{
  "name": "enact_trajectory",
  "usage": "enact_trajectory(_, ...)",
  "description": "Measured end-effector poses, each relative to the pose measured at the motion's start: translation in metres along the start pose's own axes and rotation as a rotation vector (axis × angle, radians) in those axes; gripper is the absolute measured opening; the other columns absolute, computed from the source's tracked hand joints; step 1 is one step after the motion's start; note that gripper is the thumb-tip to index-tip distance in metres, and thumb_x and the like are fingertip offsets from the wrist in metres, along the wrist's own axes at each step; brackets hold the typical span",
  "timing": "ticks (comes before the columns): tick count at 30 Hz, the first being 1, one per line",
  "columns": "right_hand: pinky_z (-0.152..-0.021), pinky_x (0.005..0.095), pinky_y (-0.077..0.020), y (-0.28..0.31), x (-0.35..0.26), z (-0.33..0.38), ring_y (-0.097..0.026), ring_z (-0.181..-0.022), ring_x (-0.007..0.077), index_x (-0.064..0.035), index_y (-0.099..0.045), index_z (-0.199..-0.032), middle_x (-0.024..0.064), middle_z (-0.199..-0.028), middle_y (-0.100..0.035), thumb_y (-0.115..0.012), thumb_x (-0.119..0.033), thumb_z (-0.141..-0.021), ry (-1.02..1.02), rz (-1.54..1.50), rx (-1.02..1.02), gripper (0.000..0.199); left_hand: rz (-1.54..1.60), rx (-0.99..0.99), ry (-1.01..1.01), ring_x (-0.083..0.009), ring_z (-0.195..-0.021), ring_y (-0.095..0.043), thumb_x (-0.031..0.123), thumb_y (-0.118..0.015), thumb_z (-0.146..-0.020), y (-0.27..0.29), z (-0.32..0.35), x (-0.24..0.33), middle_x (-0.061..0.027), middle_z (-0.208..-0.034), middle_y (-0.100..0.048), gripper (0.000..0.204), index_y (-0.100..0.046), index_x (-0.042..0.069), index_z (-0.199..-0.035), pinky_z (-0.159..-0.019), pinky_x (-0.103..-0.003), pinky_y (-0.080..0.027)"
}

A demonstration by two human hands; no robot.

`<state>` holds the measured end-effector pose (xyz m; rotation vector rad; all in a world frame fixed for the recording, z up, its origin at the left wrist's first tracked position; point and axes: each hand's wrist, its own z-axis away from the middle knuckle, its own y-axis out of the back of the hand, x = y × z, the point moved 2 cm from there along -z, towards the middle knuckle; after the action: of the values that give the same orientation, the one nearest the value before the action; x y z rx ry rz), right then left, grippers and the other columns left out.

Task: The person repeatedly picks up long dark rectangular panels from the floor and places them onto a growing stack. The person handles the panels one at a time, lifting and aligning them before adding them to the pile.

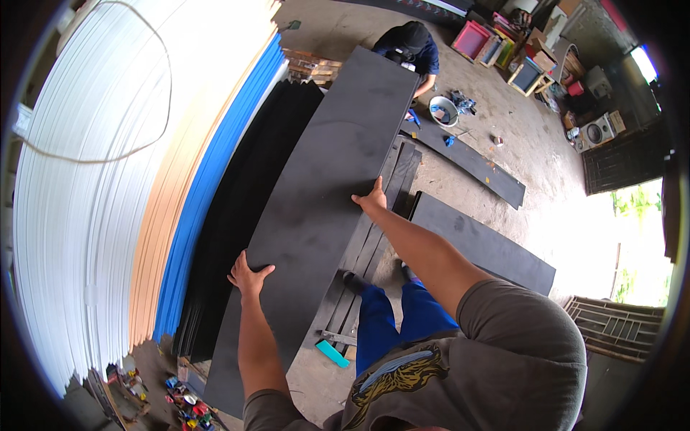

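Note:
A long black board (pixel 323 144) runs from the lower left up to the far middle, with faint smudges on its face. My left hand (pixel 249 276) grips its left edge, the thumb lying across the top face. On the opposite edge, farther away, my right hand (pixel 371 197) holds the board with the thumb on top; its other fingers are partly hidden past the edge. Beneath the board's right side lie several dark planks (pixel 381 244). At the far end another person (pixel 413 43) in a dark cap and dark blue shirt crouches, one hand low beside the board.
Tall stacks of white sheets (pixel 86 215), blue sheets (pixel 208 172) and black sheets (pixel 251 172) stand along the left. More dark boards (pixel 481 244) lie on the floor at right. A white bucket (pixel 443 111) stands near the other person. A teal block (pixel 332 353) lies by my feet.

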<state>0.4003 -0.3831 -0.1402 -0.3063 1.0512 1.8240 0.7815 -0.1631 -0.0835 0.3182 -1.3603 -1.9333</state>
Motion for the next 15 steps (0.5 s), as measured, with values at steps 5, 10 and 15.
enact_trajectory(5, -0.108, 0.0405, -0.0505, -0.005, 0.005, 0.003, -0.06, -0.13, 0.0369, -0.0145, 0.003, -0.167, 0.0225, -0.15, -0.054, -0.089, -0.03, -0.08, 0.029, -0.061, -0.006, 0.127, 0.076, 0.074, -0.122, -0.0343, -0.15, -0.034, 0.05, -0.096, -0.06, -0.019, -0.016, -0.03, -0.007, -0.156, -0.049, 0.112, -0.044, 0.022, -0.155, -0.123, -0.071, -0.01)
enact_trajectory(10, -0.109, 0.041, -0.0493, -0.014, 0.027, -0.014, -0.058, -0.132, 0.0393, -0.0126, 0.015, -0.164, 0.0255, -0.149, -0.054, -0.084, -0.03, -0.087, 0.233, -0.066, 0.067, 0.127, 0.047, 0.07, -0.182, -0.0339, -0.149, -0.035, 0.046, -0.094, -0.063, -0.015, -0.02, -0.022, -0.006, -0.158, -0.046, 0.11, -0.042, 0.02, -0.156, -0.123, -0.07, -0.011)
enact_trajectory(15, -0.117, 0.0433, -0.0409, 0.002, 0.036, -0.022, -0.045, -0.144, 0.0396, -0.0076, 0.016, -0.164, 0.022, -0.165, -0.034, -0.073, -0.047, -0.093, 0.223, 0.257, -0.338, 0.12, -0.121, 0.114, -0.159, -0.0398, -0.154, -0.025, 0.047, -0.082, -0.082, -0.014, 0.002, -0.008, -0.0132, -0.169, -0.025, 0.104, -0.024, 0.022, -0.164, -0.124, -0.067, -0.013)
